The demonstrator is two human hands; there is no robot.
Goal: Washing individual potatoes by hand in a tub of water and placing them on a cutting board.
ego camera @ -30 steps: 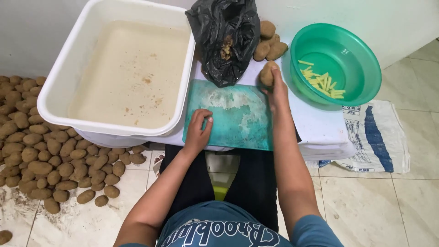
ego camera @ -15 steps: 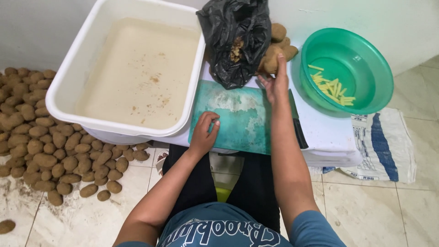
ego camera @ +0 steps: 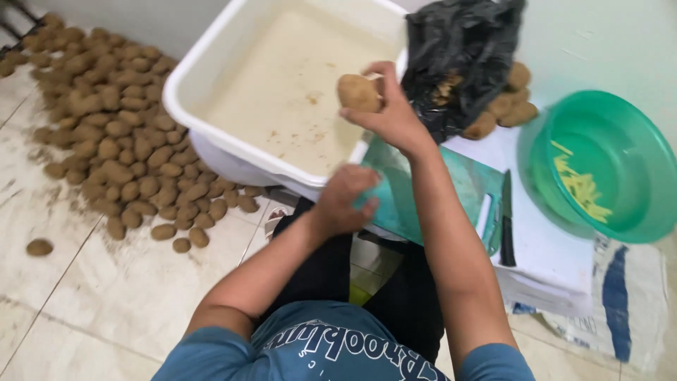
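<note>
My left hand (ego camera: 349,199) covers part of the teal cutting board (ego camera: 458,187), fingers curled, can't tell if it's gripping anything. Right hand (ego camera: 391,113) pinches a brown, dirty, unpeeled potato (ego camera: 358,93) above the white tub (ego camera: 211,67) of cloudy water.

Above the white tub (ego camera: 211,56) the air is open. Right of it, a black bag (ego camera: 462,53) and a heap of potatoes (ego camera: 511,106) block the far side. A knife (ego camera: 506,219) lies between the teal cutting board (ego camera: 462,180) and the green basin (ego camera: 635,212), narrowing that gap.
</note>
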